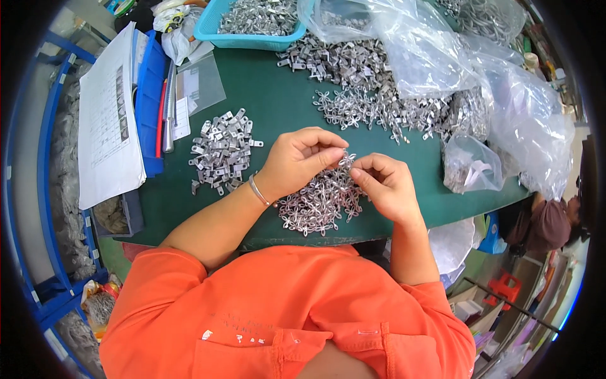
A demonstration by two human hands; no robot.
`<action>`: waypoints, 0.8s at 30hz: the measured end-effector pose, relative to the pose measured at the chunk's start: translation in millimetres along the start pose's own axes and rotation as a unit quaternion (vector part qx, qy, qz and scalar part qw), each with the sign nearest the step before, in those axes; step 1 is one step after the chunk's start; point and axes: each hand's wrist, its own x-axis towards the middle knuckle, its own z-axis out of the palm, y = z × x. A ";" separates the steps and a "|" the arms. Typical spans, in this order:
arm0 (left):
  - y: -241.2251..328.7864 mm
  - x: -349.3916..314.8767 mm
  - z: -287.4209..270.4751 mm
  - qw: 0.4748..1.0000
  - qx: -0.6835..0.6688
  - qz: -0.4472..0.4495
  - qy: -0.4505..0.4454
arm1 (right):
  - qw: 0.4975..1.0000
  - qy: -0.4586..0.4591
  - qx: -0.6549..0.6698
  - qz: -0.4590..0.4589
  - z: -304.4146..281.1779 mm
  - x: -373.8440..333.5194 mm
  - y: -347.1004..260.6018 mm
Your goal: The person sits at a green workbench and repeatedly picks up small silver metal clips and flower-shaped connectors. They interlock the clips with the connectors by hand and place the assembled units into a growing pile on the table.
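A heap of small silvery looped metal pieces (319,205) lies on the green table close to me. Over its far left side, my left hand (300,161) is closed, thumb and fingertips pinched together; what sits between them is too small to make out. My right hand (390,189) comes in from the right, its thumb and forefinger pinched on a looped metal piece (346,160) at the top of the heap. The two sets of fingertips are only a little apart. Left of my left hand, a pile of small bent metal brackets (222,151) rests on the table.
A turquoise basket (249,42) of metal parts stands at the back. More brackets (341,60) and looped pieces (346,106) spread across the far right, beside clear plastic bags (429,60). Printed sheets (107,126) and a blue bin (149,107) edge the left; blue shelving (47,170) stands beyond.
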 end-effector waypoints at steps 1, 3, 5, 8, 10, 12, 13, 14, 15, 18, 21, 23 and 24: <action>-1.0 1.4 -0.7 1.000 -0.018 -0.008 0.001 | 1.000 -0.004 -0.006 -0.004 0.9 -1.4 -2.1; -2.5 0.7 -0.4 0.999 -0.033 -0.007 0.008 | 1.000 0.008 0.026 0.001 4.5 -7.5 -3.6; -2.0 3.0 -1.2 0.999 -0.046 -0.013 0.012 | 0.992 0.053 0.118 -0.013 12.5 -12.4 -0.4; 0.0 4.6 -2.7 0.998 -0.054 -0.024 0.019 | 0.995 0.071 0.060 -0.035 15.2 -18.1 -3.7; 0.1 4.9 -3.1 0.998 -0.054 -0.025 0.025 | 0.994 0.093 0.034 -0.046 18.0 -20.1 -2.5; -0.1 3.8 -2.4 0.997 -0.060 -0.031 0.026 | 0.987 0.129 0.009 -0.096 20.3 -19.7 3.5; 0.2 3.8 -2.3 0.997 -0.063 -0.032 0.027 | 0.982 0.147 -0.005 -0.121 20.5 -19.3 4.5; 0.5 3.5 -2.3 0.997 -0.062 -0.035 0.026 | 0.979 0.151 -0.037 -0.135 19.7 -19.6 1.6; 0.8 2.9 -2.6 0.997 -0.060 -0.038 0.025 | 0.974 0.155 -0.070 -0.150 18.5 -20.0 -3.4; 0.5 4.4 -2.9 0.997 -0.064 -0.034 0.018 | 0.962 0.168 -0.114 -0.182 16.7 -18.4 -6.3; 0.9 4.2 -3.3 0.998 -0.062 -0.029 0.015 | 0.959 0.174 -0.116 -0.193 17.8 -18.3 -3.6; 1.3 4.0 -3.1 0.998 -0.057 -0.027 0.017 | 0.962 0.174 -0.099 -0.187 18.7 -18.3 -2.5; 0.2 3.1 -3.5 0.998 -0.055 -0.030 0.018 | 0.963 0.176 -0.094 -0.181 19.6 -19.1 -1.9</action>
